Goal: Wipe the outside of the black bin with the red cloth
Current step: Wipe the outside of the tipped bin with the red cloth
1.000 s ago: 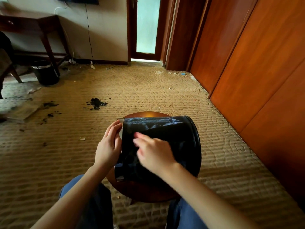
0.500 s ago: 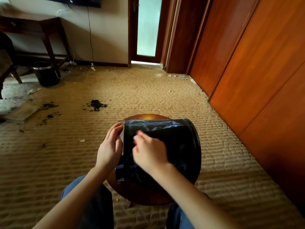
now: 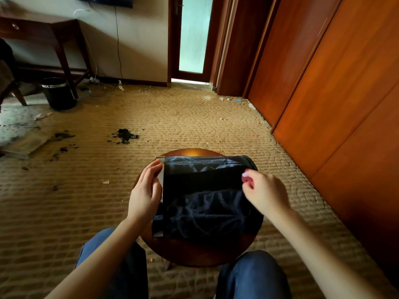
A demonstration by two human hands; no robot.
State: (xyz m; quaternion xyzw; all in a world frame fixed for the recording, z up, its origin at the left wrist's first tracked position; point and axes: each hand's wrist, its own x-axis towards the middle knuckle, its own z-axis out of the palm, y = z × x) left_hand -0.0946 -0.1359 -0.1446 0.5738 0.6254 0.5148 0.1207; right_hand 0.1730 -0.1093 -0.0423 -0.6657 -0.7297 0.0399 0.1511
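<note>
In the head view we found the black bin (image 3: 205, 190) lying on its side on the round tabletop (image 3: 190, 152). The left hand (image 3: 144, 197) rested straight-fingered against its rim. The right hand (image 3: 265, 190), at the base end, pinched a scrap of red cloth (image 3: 246, 179).

A single wide-angle view, worn on the person's head, faces forward and tilts down. Nearest the lens, in the lower middle, are the left hand (image 3: 144, 195), the right hand (image 3: 265, 190) and the bin (image 3: 207, 201) on a round bench (image 3: 194, 253), with the knees (image 3: 252, 275) at the bottom edge. Beyond, the carpet (image 3: 151, 117) runs to a far door (image 3: 192, 35) at the top. Wardrobe panels (image 3: 323, 83) slant along the right edge.
</note>
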